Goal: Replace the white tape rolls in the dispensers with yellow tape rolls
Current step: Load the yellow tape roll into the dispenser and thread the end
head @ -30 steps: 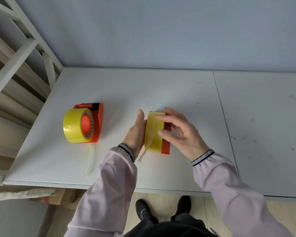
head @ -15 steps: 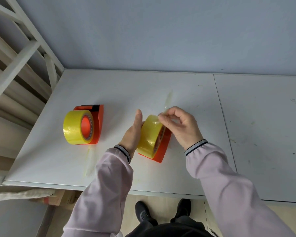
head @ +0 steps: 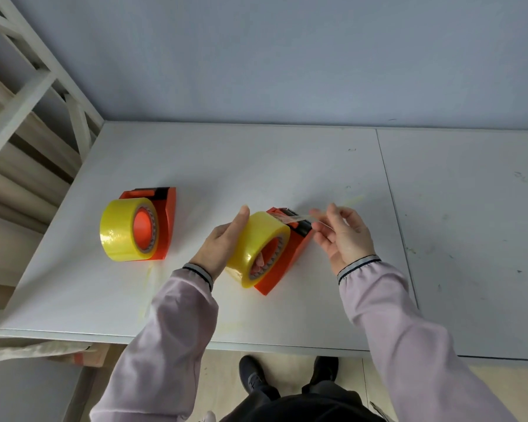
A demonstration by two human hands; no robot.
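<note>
Two orange tape dispensers sit on the white table, each carrying a yellow tape roll. The left dispenser (head: 165, 226) stands alone with its roll (head: 125, 234). My left hand (head: 223, 243) presses against the side of the second yellow roll (head: 258, 245), which sits in the tilted right dispenser (head: 290, 257). My right hand (head: 343, 236) pinches the loose tape end (head: 296, 219), stretched over the dispenser's black cutter (head: 299, 222). No white roll is in view.
The white table (head: 256, 166) meets a second panel at a seam (head: 397, 214) on the right. A white slatted frame (head: 28, 95) rises at the left. Thin tape scraps (head: 148, 278) lie near the front edge. My feet show below.
The right dispenser has tipped and turned so its cutter faces away to the right. My right hand moved right, drawing the tape end from the roll's top across the cutter.
</note>
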